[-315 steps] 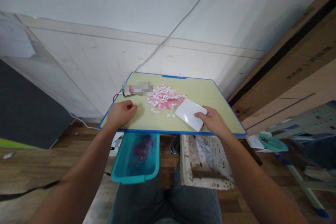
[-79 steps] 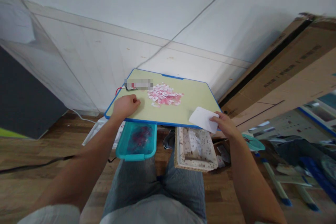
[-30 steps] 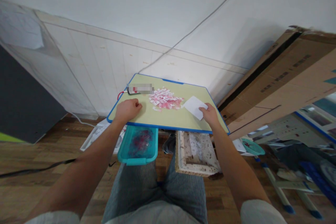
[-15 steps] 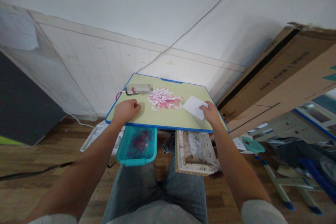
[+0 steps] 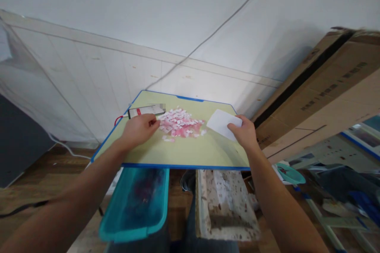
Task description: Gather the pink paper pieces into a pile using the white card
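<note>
On the pale yellow tabletop with a blue edge (image 5: 178,156) lies a loose pile of small white and pink pieces (image 5: 181,122). My left hand (image 5: 141,128) is closed at the pile's left side, thumb and fingers pinched together; whatever they may hold is too small to make out. In my right hand (image 5: 242,130) a flat white card (image 5: 222,123) is gripped by one corner, thumb on top. The card is over the table just right of the pile. A phone (image 5: 148,109) lies behind my left hand, partly blurred out.
Below the table's front edge are a teal plastic bin (image 5: 136,205) with dark red contents on the left and a dirty white foam box (image 5: 227,205) on the right. Tall cardboard (image 5: 320,87) leans at the right. A cable (image 5: 204,41) runs down the white wall behind.
My left hand has moved closer to the pile's left edge. My right hand still holds the card beside the pile. The view has shifted, with the bin and box appearing larger.
</note>
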Demonstrator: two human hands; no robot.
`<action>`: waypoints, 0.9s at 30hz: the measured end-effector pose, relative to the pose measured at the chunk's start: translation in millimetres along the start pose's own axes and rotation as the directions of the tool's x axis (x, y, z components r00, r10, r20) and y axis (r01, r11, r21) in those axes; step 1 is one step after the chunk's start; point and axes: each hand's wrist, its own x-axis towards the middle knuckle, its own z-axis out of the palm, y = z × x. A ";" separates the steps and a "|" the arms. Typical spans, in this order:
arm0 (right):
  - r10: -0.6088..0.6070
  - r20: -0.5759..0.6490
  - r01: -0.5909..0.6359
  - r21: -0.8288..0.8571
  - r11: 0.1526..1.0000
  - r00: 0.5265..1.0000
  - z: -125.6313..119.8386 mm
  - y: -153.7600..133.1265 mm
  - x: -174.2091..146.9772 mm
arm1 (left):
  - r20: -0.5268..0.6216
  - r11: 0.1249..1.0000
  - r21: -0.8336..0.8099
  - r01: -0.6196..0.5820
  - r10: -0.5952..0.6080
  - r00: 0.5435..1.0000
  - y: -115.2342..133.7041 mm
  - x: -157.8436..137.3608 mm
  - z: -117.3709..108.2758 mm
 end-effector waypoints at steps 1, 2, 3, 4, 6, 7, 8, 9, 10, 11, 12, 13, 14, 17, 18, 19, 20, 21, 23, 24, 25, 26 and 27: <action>0.022 0.002 -0.022 0.057 0.998 1.000 3.7 0.2 8.5 | -0.017 0.999 -0.028 -0.016 0.016 1.000 4.6 11.0 1.9; 0.048 0.014 -0.050 0.129 0.990 0.999 8.7 1.4 17.6 | -0.041 0.998 -0.049 -0.031 0.029 0.999 8.9 22.2 4.1; 0.071 0.031 -0.076 0.207 0.975 0.997 14.7 3.7 26.9 | -0.073 0.997 -0.064 -0.043 0.039 0.997 12.5 33.2 6.4; 0.086 0.050 -0.097 0.283 0.954 0.995 21.4 6.7 36.0 | -0.105 0.996 -0.072 -0.059 0.052 0.993 15.2 43.7 8.8; 0.094 0.091 -0.124 0.426 0.896 0.991 35.0 14.7 51.6 | -0.160 0.993 -0.076 -0.087 0.074 0.984 18.0 61.4 13.5; 0.092 0.123 -0.141 0.486 0.862 0.988 40.9 19.2 57.3 | -0.180 0.992 -0.078 -0.097 0.082 0.980 18.2 68.2 15.6; 0.091 0.167 -0.168 0.538 0.826 0.982 45.9 23.9 61.2 | -0.196 0.991 -0.081 -0.105 0.088 0.977 17.7 73.4 17.7; 0.091 0.222 -0.207 0.580 0.788 0.971 49.8 28.7 63.6 | -0.209 0.990 -0.084 -0.113 0.093 0.973 16.7 77.1 19.7; 0.093 0.278 -0.250 0.609 0.753 0.956 52.3 33.5 64.5 | -0.223 0.989 -0.086 -0.123 0.102 0.970 15.3 79.4 21.7; 0.100 0.324 -0.292 0.624 0.725 0.941 53.7 38.1 64.6 | -0.239 0.987 -0.083 -0.135 0.111 0.965 13.6 80.5 23.5; 0.111 0.354 -0.324 0.628 0.708 0.928 54.2 42.4 64.1 | -0.254 0.987 -0.076 -0.143 0.120 0.960 11.8 80.7 25.3; 0.127 0.365 -0.343 0.625 0.702 0.922 53.9 46.3 63.5 | -0.269 0.988 -0.064 -0.143 0.121 0.956 10.0 80.1 27.1; 0.141 0.359 -0.348 0.617 0.706 0.923 53.1 49.5 63.0 | -0.282 0.990 -0.050 -0.132 0.113 0.953 8.1 79.0 28.8; 0.134 0.324 -0.309 0.584 0.751 0.937 49.7 54.5 62.5 | -0.300 0.997 -0.018 -0.080 0.071 0.951 3.1 74.7 33.2; 0.114 0.320 -0.288 0.574 0.766 0.940 48.7 54.5 62.4 | -0.296 0.997 -0.016 -0.073 0.065 0.953 1.7 73.6 34.2; 0.091 0.324 -0.270 0.566 0.779 0.942 47.9 53.7 62.0 | -0.289 0.997 -0.019 -0.071 0.063 0.955 0.6 72.7 34.8; 0.071 0.333 -0.257 0.557 0.790 0.940 47.2 52.5 61.4 | -0.280 0.997 -0.026 -0.071 0.061 0.958 -0.4 72.3 34.9; 0.057 0.344 -0.249 0.544 0.802 0.937 46.5 51.1 60.6 | -0.274 0.997 -0.036 -0.072 0.059 0.960 -1.1 72.2 34.6; 0.039 0.377 -0.240 0.503 0.830 0.925 45.1 48.9 58.9 | -0.266 0.995 -0.064 -0.073 0.053 0.962 -2.0 72.6 32.9; 0.034 0.399 -0.240 0.481 0.843 0.916 44.1 48.5 58.4 | -0.260 0.994 -0.086 -0.068 0.043 0.965 -2.2 72.9 31.8; 0.030 0.419 -0.241 0.461 0.854 0.908 42.8 48.7 58.2 | -0.243 0.991 -0.117 -0.056 0.026 0.970 -2.3 73.0 30.5; 0.028 0.436 -0.244 0.446 0.861 0.899 41.2 49.4 58.4 | -0.214 0.987 -0.157 -0.038 0.003 0.977 -2.2 72.8 29.4; 0.028 0.449 -0.247 0.437 0.865 0.893 39.4 50.5 58.9 | -0.176 0.980 -0.199 -0.017 -0.019 0.984 -2.1 72.3 28.5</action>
